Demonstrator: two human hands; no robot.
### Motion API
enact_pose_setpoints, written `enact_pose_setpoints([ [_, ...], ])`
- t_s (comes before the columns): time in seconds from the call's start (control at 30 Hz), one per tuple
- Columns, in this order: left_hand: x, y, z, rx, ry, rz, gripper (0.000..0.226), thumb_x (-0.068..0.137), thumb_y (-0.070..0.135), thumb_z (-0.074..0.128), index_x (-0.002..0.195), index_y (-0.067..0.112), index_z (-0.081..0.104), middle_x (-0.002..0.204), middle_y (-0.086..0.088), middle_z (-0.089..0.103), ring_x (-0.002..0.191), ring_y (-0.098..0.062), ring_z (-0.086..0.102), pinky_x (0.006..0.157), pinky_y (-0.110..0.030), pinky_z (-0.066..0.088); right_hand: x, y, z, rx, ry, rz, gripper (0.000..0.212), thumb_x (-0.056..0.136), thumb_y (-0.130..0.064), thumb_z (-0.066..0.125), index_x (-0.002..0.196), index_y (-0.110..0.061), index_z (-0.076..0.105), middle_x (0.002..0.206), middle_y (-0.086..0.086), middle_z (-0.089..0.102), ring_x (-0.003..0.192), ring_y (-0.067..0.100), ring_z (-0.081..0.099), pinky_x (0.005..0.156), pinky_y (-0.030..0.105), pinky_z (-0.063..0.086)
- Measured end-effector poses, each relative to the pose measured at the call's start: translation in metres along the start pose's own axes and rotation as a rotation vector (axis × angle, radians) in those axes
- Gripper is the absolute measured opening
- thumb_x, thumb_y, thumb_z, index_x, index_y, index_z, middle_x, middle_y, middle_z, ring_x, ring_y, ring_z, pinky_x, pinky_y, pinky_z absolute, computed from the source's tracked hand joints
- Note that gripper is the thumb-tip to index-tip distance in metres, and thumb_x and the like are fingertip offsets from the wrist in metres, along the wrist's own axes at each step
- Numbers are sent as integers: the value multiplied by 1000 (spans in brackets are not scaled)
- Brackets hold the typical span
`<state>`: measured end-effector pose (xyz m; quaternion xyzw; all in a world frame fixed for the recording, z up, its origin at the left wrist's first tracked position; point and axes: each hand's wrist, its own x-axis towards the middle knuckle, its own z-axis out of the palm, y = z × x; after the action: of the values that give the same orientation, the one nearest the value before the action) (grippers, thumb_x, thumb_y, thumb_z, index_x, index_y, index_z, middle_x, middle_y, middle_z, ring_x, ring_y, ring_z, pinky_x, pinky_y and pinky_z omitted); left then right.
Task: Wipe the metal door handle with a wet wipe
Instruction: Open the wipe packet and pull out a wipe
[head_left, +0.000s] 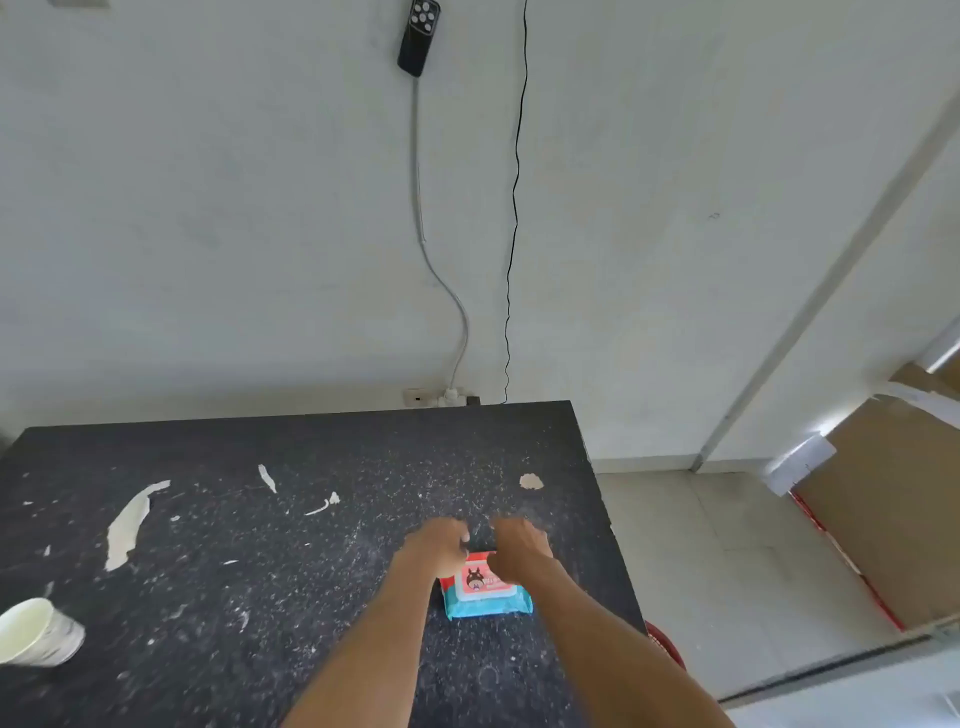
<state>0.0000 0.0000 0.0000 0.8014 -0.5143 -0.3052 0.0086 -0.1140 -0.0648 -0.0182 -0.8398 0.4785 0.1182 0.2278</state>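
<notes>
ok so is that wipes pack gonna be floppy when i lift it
Probably soft: the wet wipe pack is a film pouch lying flat on the table, so it may sag if lifted by one end. It looks fairly thick, so it is likely heavy for its size.

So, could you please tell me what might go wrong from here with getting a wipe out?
1. The table is covered in dust and flakes, so a wipe that touches it may get dirty before any wiping.
2. The left hand and right hand both grip the far end of the wet wipe pack; a pull might lift the whole pack or draw out several wipes.
</notes>
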Motion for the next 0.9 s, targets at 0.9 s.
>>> enact_pose_setpoints([
  [0.9, 2, -11, 38, 31, -167, -19, 34, 95, 13, 48, 127, 10, 60, 130, -11, 61, 111, -25, 62, 90, -30, 52, -2, 13, 50, -52, -36, -52, 45, 88, -15, 70, 130, -20, 55, 126, 4, 63, 110, 22, 63, 96, 32, 51],
])
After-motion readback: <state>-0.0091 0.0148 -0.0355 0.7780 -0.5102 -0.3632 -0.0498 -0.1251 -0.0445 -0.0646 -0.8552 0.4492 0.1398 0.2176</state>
